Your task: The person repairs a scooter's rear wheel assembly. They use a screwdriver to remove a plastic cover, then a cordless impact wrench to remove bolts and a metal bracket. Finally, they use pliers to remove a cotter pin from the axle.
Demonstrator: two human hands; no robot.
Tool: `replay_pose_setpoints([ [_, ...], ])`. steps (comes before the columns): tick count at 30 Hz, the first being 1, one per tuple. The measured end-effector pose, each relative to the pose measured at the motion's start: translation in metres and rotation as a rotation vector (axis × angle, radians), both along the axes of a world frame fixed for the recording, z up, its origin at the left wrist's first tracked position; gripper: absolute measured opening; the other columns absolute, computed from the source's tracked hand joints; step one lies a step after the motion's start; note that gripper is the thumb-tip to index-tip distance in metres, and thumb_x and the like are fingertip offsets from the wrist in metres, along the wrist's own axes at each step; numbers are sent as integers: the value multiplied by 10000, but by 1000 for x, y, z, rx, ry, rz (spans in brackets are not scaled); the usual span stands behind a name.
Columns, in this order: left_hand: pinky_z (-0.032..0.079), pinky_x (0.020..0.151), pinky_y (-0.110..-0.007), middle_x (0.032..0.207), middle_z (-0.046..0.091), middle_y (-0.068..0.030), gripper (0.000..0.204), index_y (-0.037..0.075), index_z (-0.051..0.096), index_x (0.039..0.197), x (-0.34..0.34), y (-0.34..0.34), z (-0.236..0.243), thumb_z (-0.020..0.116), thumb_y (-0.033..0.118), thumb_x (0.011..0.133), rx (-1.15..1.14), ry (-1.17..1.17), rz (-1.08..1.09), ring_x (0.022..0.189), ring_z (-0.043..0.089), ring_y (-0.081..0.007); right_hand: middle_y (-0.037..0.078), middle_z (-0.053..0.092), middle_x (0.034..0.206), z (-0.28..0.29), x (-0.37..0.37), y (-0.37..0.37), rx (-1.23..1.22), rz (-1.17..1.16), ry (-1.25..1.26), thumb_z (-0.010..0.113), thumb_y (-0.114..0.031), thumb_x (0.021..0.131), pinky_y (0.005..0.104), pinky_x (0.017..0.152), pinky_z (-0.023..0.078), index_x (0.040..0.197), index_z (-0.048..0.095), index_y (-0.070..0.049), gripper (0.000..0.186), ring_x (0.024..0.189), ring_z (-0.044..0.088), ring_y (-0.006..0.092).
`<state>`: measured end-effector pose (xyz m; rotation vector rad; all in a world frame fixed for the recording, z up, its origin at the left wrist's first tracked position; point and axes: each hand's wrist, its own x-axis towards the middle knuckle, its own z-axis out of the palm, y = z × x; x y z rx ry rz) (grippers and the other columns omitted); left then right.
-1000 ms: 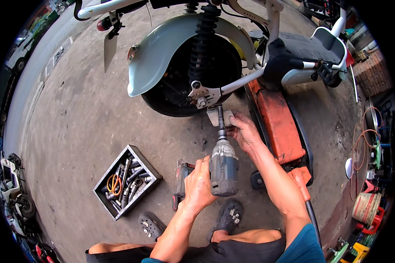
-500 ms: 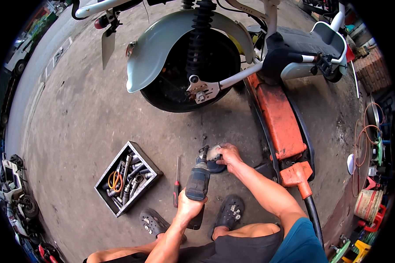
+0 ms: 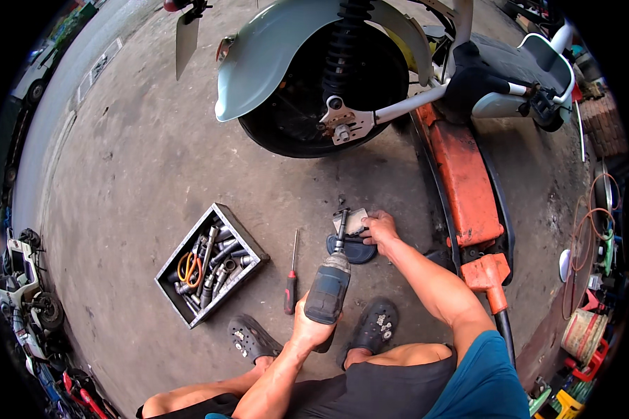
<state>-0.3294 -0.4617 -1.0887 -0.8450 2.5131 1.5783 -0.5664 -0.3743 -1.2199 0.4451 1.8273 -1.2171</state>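
My left hand [image 3: 310, 328] is wrapped round the grip of a dark cordless impact driver [image 3: 328, 292]. A long socket [image 3: 342, 227] on its nose points away from me and overlaps a pale, squarish plate-like part [image 3: 356, 221]; whether they touch I cannot tell. My right hand [image 3: 380, 230] pinches that part by its right edge. A dark, rounded flat piece [image 3: 360, 253] lies on the floor just below it. Left of the driver lies a screwdriver [image 3: 291, 290] with a red and black handle, its shaft pointing away.
A metal tray [image 3: 253, 265] of sockets, wrenches and orange-handled scissors sits to the left. Ahead stands a pale scooter, its rear fender [image 3: 262, 66] over a dark wheel cavity. An orange floor jack [image 3: 465, 181] reaches under it on the right. My clogs [image 3: 376, 325] are close by.
The view has shifted, so the scene sits higher and farther right. The driver's socket reaches farther forward, and the pale part has turned to show its broad face.
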Motion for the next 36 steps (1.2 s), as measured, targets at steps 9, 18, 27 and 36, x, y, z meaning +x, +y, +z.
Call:
replay_pose_setpoints([
  [9, 516, 732, -338, 866, 641, -62, 362, 8, 621, 997, -17, -118, 38, 705, 53, 648, 382, -193, 160, 794, 622, -188, 221, 680, 988, 57, 6, -24, 276, 734, 576, 669, -419, 847, 448, 852, 488, 929, 676, -46, 383, 972, 643, 367],
  [18, 503, 821, -338, 947, 662, -111, 427, 7, 626, 1090, 19, -223, 126, 731, 78, 682, -67, -381, -184, 852, 605, -201, 147, 723, 838, 36, -1, -58, 407, 769, 134, 608, -375, 739, 384, 785, 525, 819, 733, -24, 381, 852, 704, 273],
  [27, 513, 769, -335, 888, 670, -49, 367, 24, 622, 1095, 122, -236, 86, 664, 33, 731, 172, -261, 389, 843, 640, -171, 97, 635, 614, 74, 7, -74, 371, 1101, 111, 582, -370, 755, 372, 588, 495, 730, 659, -25, 354, 536, 621, 207],
  [36, 483, 751, -294, 900, 622, -38, 449, -5, 606, 1157, 190, -214, 50, 617, -9, 708, 563, -126, 734, 807, 590, -151, 230, 673, 1056, 59, 42, -82, 490, 1476, 537, 528, -338, 911, 472, 931, 474, 1174, 552, 9, 436, 1063, 619, 387],
])
